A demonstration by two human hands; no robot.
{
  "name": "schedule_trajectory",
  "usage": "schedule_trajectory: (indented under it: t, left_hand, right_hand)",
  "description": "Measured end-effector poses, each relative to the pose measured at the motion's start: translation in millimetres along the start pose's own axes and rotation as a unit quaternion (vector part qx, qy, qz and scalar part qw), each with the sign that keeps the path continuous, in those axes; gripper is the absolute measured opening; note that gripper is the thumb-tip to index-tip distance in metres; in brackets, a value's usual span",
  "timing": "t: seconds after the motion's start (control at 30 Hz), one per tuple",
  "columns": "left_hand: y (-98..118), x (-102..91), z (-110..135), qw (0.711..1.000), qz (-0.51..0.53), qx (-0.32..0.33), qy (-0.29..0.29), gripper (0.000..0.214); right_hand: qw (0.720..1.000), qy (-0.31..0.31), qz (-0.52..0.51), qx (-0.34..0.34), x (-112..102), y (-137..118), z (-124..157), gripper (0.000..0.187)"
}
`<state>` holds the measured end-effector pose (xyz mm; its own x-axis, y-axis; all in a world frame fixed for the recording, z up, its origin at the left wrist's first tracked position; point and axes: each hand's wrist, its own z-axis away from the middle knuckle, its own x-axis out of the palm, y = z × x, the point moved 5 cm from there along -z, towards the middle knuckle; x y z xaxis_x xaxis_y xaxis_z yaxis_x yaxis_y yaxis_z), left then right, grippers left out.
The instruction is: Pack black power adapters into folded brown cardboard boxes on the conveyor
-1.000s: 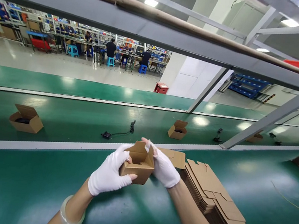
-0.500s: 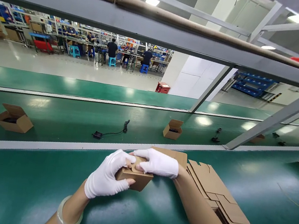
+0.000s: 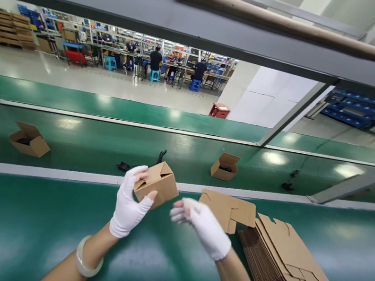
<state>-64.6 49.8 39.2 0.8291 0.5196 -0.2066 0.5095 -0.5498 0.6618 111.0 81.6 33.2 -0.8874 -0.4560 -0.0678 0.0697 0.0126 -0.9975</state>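
My left hand (image 3: 130, 203), in a white glove, grips a small brown cardboard box (image 3: 157, 184) and holds it tilted above the green bench (image 3: 33, 225). The box's flaps are folded shut. My right hand (image 3: 204, 225), also gloved, hovers just right of the box with fingers spread and nothing in it. A jade-coloured bangle (image 3: 88, 258) sits on my left wrist. Right of my right hand lies a flat cardboard blank (image 3: 229, 210), and beyond it a fanned stack of flat blanks (image 3: 295, 269).
Beyond a grey rail (image 3: 41, 172), a green conveyor belt (image 3: 100, 145) carries two open boxes (image 3: 29, 140) (image 3: 225, 166) and a black charger with cable (image 3: 124, 166). Metal frame bars (image 3: 193, 21) run overhead. People sit at benches far behind (image 3: 155, 61).
My left hand has lifted the closed box up off the bench and tilted it. My right hand has let go of the box and drawn back to the right.
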Motion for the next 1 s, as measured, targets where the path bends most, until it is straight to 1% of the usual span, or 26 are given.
schedule_trajectory:
  t: [0.03,0.07,0.1,0.13,0.17,0.2,0.23,0.27,0.3,0.33,0.37,0.4,0.43,0.47,0.5,0.53,0.6,0.63,0.7,0.77,0.8,0.83,0.93,1.0]
  left_hand:
    - [-2.5,3.8,1.9,1.000,-0.003,-0.001,-0.011,0.036]
    - [-5.1,9.8,4.3,0.999,0.001,0.006,-0.048,0.041]
    - [-9.0,16.4,7.1,0.995,0.006,0.021,-0.101,0.048]
    - [-15.4,21.3,9.8,0.987,0.004,0.037,-0.158,0.058]
    - [-25.7,22.7,11.4,0.977,-0.010,0.047,-0.206,0.067]
    - [-41.1,19.7,10.5,0.969,-0.040,0.044,-0.238,0.074]
    - [-61.5,12.3,6.8,0.962,-0.088,0.023,-0.257,0.078]
    - [-85.9,-0.2,0.0,0.956,-0.147,-0.018,-0.251,0.077]
    - [-114.2,-17.1,-8.1,0.943,-0.217,-0.089,-0.234,0.074]
    - [-142.3,-35.0,-15.6,0.918,-0.279,-0.166,-0.226,0.072]
    - [-164.5,-51.0,-23.9,0.906,-0.301,-0.201,-0.217,0.071]
    - [-183.2,-64.7,-31.8,0.899,-0.313,-0.221,-0.214,0.069]
    - [-199.2,-75.6,-38.4,0.892,-0.317,-0.239,-0.218,0.066]
    - [-211.5,-83.4,-43.7,0.889,-0.311,-0.248,-0.225,0.062]
    - [-221.0,-88.9,-47.4,0.887,-0.303,-0.256,-0.234,0.057]
    - [-227.6,-92.5,-49.4,0.887,-0.291,-0.264,-0.244,0.050]
    - [-233.6,-96.6,-50.0,0.890,-0.261,-0.273,-0.254,0.038]
    - [-233.6,-98.4,-49.0,0.895,-0.243,-0.277,-0.253,0.034]
    - [-229.0,-102.3,-46.0,0.909,-0.199,-0.280,-0.234,0.033]
    - [-220.2,-105.5,-43.0,0.928,-0.145,-0.281,-0.200,0.040]
    - [-214.5,-106.0,-42.2,0.937,-0.114,-0.280,-0.177,0.045]
    - [-207.9,-105.4,-42.3,0.945,-0.081,-0.278,-0.153,0.050]
    - [-180.0,-95.5,-50.1,0.963,0.010,-0.258,-0.080,0.060]
    - [-151.5,-83.8,-60.4,0.968,0.093,-0.232,-0.030,0.059]
  right_hand:
    - [0.999,-0.010,-0.045,-0.004,5.5,8.8,-0.1,0.043]
    - [0.997,-0.001,-0.076,-0.014,8.0,15.7,-1.3,0.044]
    - [0.996,0.029,-0.077,-0.026,6.6,20.7,-3.4,0.044]
    - [0.996,0.066,-0.053,-0.033,2.4,24.0,-5.9,0.042]
    - [0.995,0.096,-0.016,-0.031,-3.0,26.0,-8.7,0.039]
    - [0.993,0.112,0.040,-0.021,-8.7,26.9,-11.8,0.034]
    - [0.988,0.107,0.113,-0.007,-13.1,27.3,-14.9,0.028]
    - [0.976,0.082,0.201,0.008,-15.8,27.8,-17.9,0.022]
    - [0.954,0.044,0.296,0.020,-16.5,29.2,-20.4,0.017]
    - [0.919,0.001,0.393,0.030,-15.6,31.9,-22.2,0.017]
    - [0.871,-0.042,0.488,0.042,-13.6,36.2,-23.5,0.023]
    - [0.821,-0.080,0.563,0.054,-11.3,41.4,-24.6,0.029]
    - [0.784,-0.106,0.608,0.068,-8.9,46.5,-25.9,0.033]
    - [0.759,-0.123,0.635,0.081,-6.8,50.8,-27.4,0.035]
    - [0.743,-0.136,0.648,0.094,-4.9,54.2,-29.1,0.034]
    - [0.735,-0.144,0.654,0.104,-3.4,56.1,-30.7,0.033]
    - [0.733,-0.150,0.654,0.111,-2.0,54.9,-32.4,0.031]
    - [0.734,-0.142,0.656,0.106,-2.2,51.1,-32.0,0.030]
    - [0.733,-0.100,0.668,0.079,-3.8,37.7,-28.0,0.027]
    - [0.735,-0.039,0.676,0.042,-3.9,19.8,-20.2,0.026]
    - [0.742,-0.016,0.670,0.021,-1.8,11.2,-16.1,0.027]
    - [0.756,-0.006,0.655,0.000,2.1,4.0,-12.8,0.028]
    - [0.809,-0.030,0.583,-0.061,22.8,-7.7,-13.2,0.027]
    - [0.833,-0.049,0.545,-0.085,39.1,-7.9,-22.2,0.025]
